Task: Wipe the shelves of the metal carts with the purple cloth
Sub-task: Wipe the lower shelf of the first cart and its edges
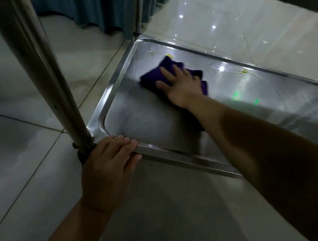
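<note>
Bottom shelf (150, 125) of metal cart: purple cloth (154, 75) is being pressed flat at its 12 o'clock end by the right hand (181, 82), fingers (165, 71) straight and spread. Near rim at 7 o'clock is being gripped by the left hand (108, 165), fingers curled over it, beside the cart post (52, 88).

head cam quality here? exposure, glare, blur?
Head view: dim and underexposed overall; glare spots on the floor tiles and the shelf; the right hand on the purple cloth slightly motion-soft; the left hand sharper on the rim; wide-angle bending shows in the cart post.
</note>
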A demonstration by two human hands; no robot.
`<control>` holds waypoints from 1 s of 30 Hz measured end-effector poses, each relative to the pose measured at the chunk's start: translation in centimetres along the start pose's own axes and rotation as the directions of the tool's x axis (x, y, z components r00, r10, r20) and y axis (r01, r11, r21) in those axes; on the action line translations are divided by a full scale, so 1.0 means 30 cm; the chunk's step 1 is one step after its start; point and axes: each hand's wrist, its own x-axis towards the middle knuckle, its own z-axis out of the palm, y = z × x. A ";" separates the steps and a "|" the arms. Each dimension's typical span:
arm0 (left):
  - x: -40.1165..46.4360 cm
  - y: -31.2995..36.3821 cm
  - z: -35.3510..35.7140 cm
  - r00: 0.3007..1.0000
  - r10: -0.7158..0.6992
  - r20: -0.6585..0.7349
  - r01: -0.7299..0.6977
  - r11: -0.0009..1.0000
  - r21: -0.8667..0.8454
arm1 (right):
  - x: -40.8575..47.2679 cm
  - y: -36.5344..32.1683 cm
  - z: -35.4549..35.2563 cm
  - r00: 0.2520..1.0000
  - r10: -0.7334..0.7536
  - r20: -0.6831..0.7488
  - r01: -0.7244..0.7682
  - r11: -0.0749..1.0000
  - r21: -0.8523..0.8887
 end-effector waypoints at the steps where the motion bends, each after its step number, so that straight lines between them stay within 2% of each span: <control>1: -0.002 -0.002 0.003 1.000 0.004 -0.001 -0.004 1.000 0.009 | -0.023 0.091 -0.001 0.998 0.054 -0.013 -0.054 0.999 -0.001; 7: -0.009 0.016 0.008 0.997 -0.030 -0.066 0.028 0.999 -0.017 | -0.235 0.544 -0.024 0.902 0.431 -0.004 -0.431 0.902 0.005; 9: -0.014 0.023 0.013 0.997 -0.040 -0.072 0.039 0.999 -0.022 | -0.266 0.580 -0.031 0.866 0.499 0.021 -0.500 0.866 0.034; 12: -0.015 0.025 0.023 0.995 -0.057 -0.077 0.054 0.998 -0.031 | -0.237 0.498 -0.034 0.826 0.559 0.068 -0.563 0.821 0.097; 15: -0.010 0.028 0.022 0.994 -0.058 -0.089 0.056 0.998 -0.024 | -0.154 0.317 -0.021 0.886 0.464 0.017 -0.463 0.883 0.078; 19: -0.006 0.029 0.022 0.993 -0.062 -0.102 0.059 0.998 -0.029 | -0.011 -0.014 -0.002 0.981 0.193 -0.007 -0.193 0.980 0.037; 23: 0.001 0.023 0.010 0.994 -0.053 -0.095 0.050 0.998 -0.036 | 0.063 -0.320 0.003 0.991 -0.129 0.022 0.127 0.989 0.081; 27: 0.006 0.007 -0.006 1.000 -0.008 -0.023 0.009 1.000 0.015 | 0.075 -0.334 0.005 0.956 -0.291 0.025 0.289 0.956 0.050; 30: 0.011 0.004 -0.022 0.999 0.048 0.014 -0.049 0.994 0.100 | 0.074 -0.175 -0.001 0.961 -0.275 0.006 0.275 0.961 0.004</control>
